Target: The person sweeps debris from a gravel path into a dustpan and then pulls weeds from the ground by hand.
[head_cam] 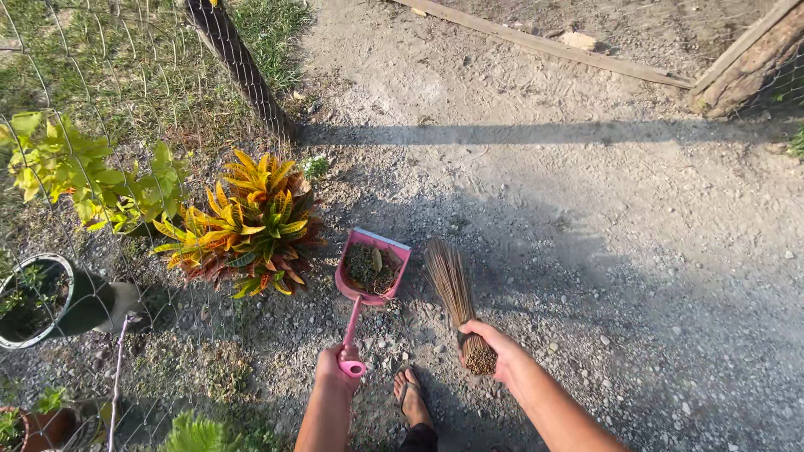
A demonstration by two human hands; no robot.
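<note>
Looking down from my head, my left hand has its fingers clenched round the long handle of a pink plastic dustpan, which rests on the gravel ground at twelve o'clock from that hand, holding dry leaves and grit. My right hand grips the bound end of a short bundle broom of brown straw sticks, its bristles fanned just beside the pan at three o'clock. My sandalled foot stands between both hands. A yellow-orange croton plant grows at nine o'clock.

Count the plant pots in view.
2: a dark pot with a pale rim at the left edge, and a brown pot bottom-left, cropped. Foliage may hide others.
</note>
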